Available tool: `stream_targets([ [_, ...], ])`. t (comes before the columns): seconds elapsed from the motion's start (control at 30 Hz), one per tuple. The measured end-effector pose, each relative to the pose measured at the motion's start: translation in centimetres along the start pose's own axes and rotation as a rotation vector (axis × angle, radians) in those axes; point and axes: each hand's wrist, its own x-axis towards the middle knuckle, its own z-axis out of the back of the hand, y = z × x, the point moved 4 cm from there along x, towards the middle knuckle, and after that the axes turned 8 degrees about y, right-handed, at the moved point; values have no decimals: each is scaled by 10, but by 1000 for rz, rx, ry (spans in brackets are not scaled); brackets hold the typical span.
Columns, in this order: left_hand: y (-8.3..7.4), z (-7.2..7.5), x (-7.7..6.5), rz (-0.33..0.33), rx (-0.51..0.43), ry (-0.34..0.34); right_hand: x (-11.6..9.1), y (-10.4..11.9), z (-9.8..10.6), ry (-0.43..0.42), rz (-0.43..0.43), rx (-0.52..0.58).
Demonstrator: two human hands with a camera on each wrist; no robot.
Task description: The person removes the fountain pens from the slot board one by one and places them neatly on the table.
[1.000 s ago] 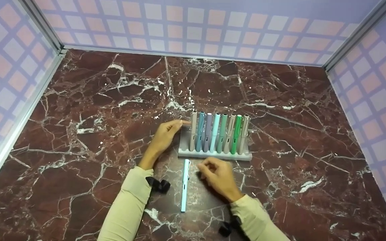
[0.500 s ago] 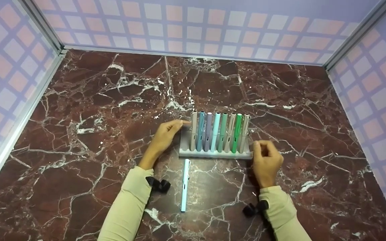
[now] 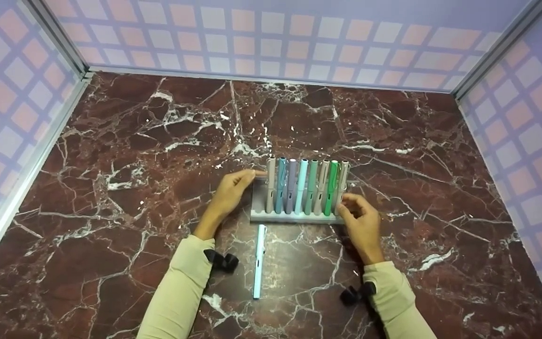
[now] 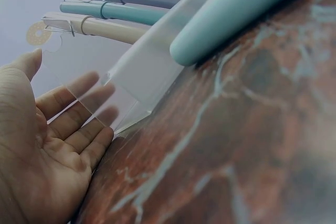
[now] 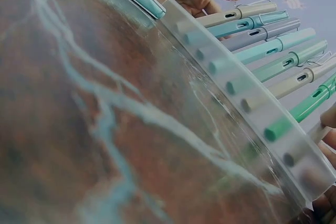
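Several capped pens stand in a row in a clear plastic pen stand point(image 3: 261, 217), leaning back. My left hand point(image 3: 231, 190) is at the stand's left end; in the left wrist view its extended fingers point(image 4: 71, 111) show through the clear panel, with the thumb apart. My right hand point(image 3: 362, 221) is at the other end, its thumb and fingers on the lower barrel of the rightmost beige pen point(image 5: 316, 133). A green pen point(image 3: 331, 188) stands beside it. One light blue pen point(image 3: 259, 261) lies on the table in front of the stand, clip end toward it.
The dark red marbled table point(image 3: 134, 141) is bounded by checkered walls point(image 3: 275, 42) at the back and both sides. Black wrist cameras hang under both sleeves, the left camera point(image 3: 224, 261) close to the lying pen.
My right hand moved from in front of the stand out past its right end, then in onto the rightmost beige pen. My left hand and the lying pen stayed in place.
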Motion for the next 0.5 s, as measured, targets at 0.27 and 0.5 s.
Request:
stream_targets([
  [0.27, 1, 0, 0, -27, 26, -6, 0, 0, -1, 13, 34, 21],
  [0.5, -27, -4, -7, -7, 41, 7, 1, -2, 0, 13, 33, 44],
])
